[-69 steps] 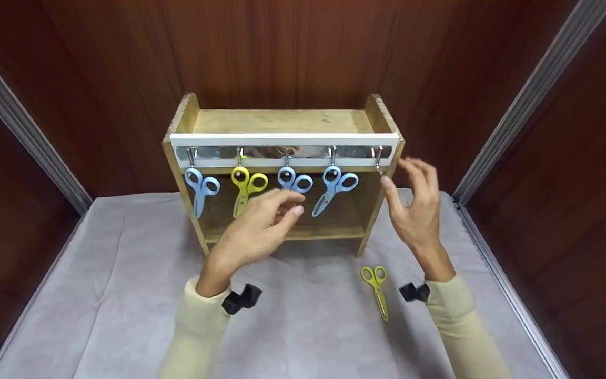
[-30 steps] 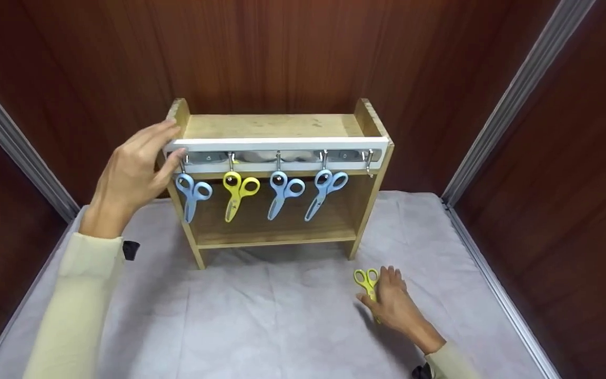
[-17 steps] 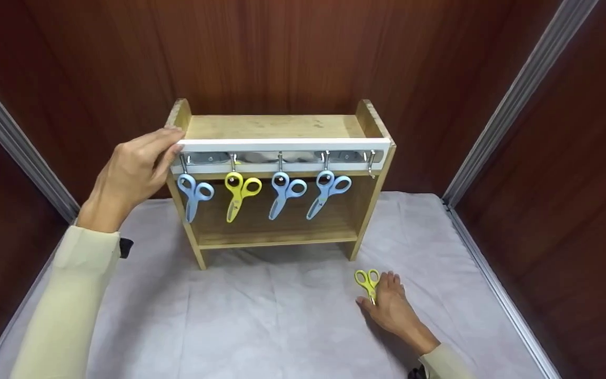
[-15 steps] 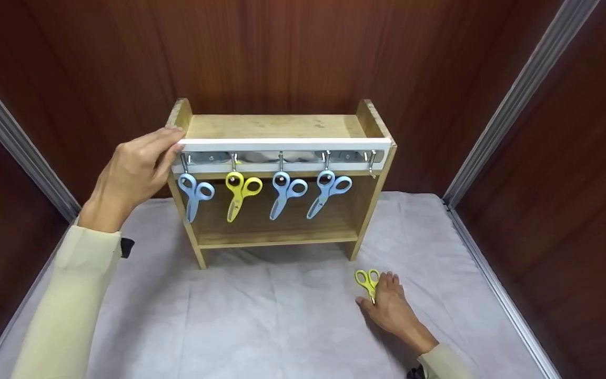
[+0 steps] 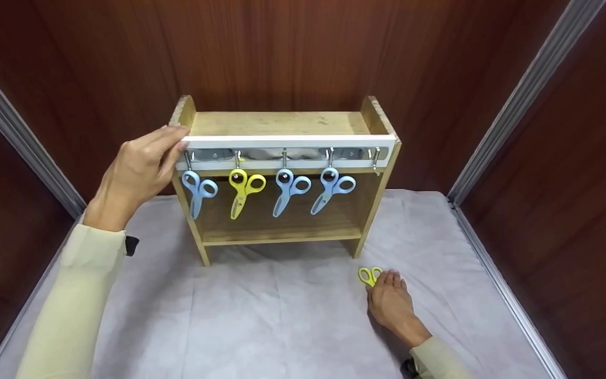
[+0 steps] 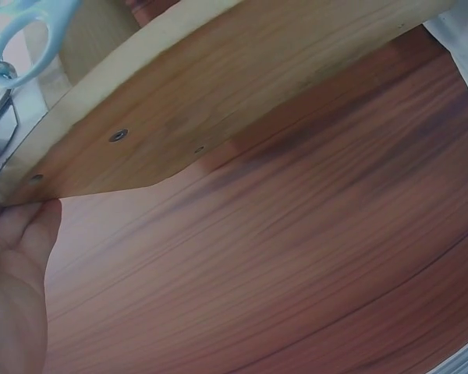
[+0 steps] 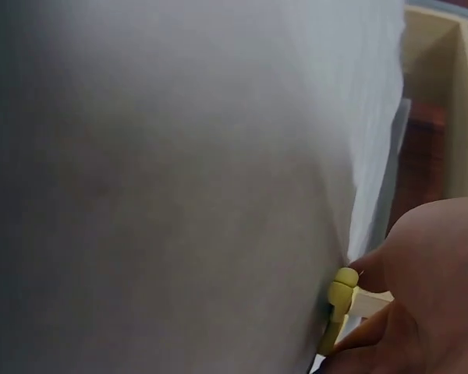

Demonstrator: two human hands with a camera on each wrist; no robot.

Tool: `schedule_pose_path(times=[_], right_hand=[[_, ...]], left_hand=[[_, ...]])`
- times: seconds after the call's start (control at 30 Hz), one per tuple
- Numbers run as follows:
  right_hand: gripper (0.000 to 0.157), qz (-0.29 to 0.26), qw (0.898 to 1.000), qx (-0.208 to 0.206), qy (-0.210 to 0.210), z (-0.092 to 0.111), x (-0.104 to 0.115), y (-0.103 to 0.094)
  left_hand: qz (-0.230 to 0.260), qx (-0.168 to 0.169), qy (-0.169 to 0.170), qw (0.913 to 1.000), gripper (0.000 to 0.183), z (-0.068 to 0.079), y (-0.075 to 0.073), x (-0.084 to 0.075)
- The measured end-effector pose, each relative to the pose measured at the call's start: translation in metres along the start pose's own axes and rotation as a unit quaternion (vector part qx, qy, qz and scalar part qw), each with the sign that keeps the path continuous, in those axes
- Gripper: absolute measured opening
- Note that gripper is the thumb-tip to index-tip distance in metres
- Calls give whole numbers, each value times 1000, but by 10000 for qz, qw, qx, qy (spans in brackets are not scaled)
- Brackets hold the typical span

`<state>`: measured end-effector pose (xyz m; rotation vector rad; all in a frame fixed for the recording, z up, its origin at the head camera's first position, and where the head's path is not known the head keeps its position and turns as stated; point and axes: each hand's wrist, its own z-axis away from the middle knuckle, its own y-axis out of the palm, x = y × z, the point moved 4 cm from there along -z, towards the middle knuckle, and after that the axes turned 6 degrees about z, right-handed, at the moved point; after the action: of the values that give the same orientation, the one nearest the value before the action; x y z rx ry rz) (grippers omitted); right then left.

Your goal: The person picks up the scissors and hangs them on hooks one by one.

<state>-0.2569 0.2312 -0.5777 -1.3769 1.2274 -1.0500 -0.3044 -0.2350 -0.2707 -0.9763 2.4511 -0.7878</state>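
My left hand point(image 5: 142, 166) grips the upper left corner of a small wooden shelf point(image 5: 282, 238), thumb in front and fingers over the side. In the left wrist view the fingers meet the edge of the side panel point(image 6: 179, 101). On the table, my right hand point(image 5: 391, 300) pinches yellow scissors point(image 5: 364, 277), whose handle loops point toward the shelf. Its palm hides the blades; the right wrist view shows a yellow end point(image 7: 342, 292) between thumb and fingers. From the white hook rail point(image 5: 287, 141) hang yellow scissors point(image 5: 239, 197) and blue scissors point(image 5: 283, 196), each by one loop.
The rightmost hook point(image 5: 375, 158) bears nothing. More blue scissors point(image 5: 195, 197) hang at the far left, and another blue pair point(image 5: 324, 195) hangs right of centre. Grey cloth point(image 5: 261, 316) covers the table, with dark wood panels point(image 5: 282, 52) behind and at both sides.
My left hand has moved from before the shelf to its left corner. My right hand has come down from the rightmost hook to the yellow scissors, and its thumb has closed in on them.
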Motion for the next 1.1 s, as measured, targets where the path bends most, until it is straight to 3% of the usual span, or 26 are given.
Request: schedule_pose_path(times=[0.17, 0.47, 0.57, 0.63, 0.77, 0.87, 0.97, 1.1], right_hand=[[53, 579, 9959, -654, -244, 0, 5, -5], [45, 1090, 9819, -1489, -435, 2, 9, -6], [33, 1127, 9776, -1757, -280, 1, 11, -8], [21, 1043, 9802, -1674, -194, -1, 10, -11], [9, 182, 9963, -834, -109, -7, 3, -22], [12, -839, 9964, -124, -38, -12, -7, -33], [18, -1860, 9821, 274, 130, -19, -15, -45], [15, -3049, 9501, 560, 342, -28, -22, -56]], left_hand=[[19, 18, -40, 10000, 31, -1, -1, 0], [125, 10, -208, 9997, 31, -2, -3, 0], [111, 57, -245, 9996, 32, -2, -3, 0], [123, 59, -260, 9996, 32, -2, -3, 0], [185, 24, -311, 9993, 32, -1, -2, -1], [242, -5, -356, 9991, 33, 0, 0, -1], [264, -31, -351, 9990, 33, 1, 1, 0], [266, -135, -323, 9990, 33, 2, 1, 0]])
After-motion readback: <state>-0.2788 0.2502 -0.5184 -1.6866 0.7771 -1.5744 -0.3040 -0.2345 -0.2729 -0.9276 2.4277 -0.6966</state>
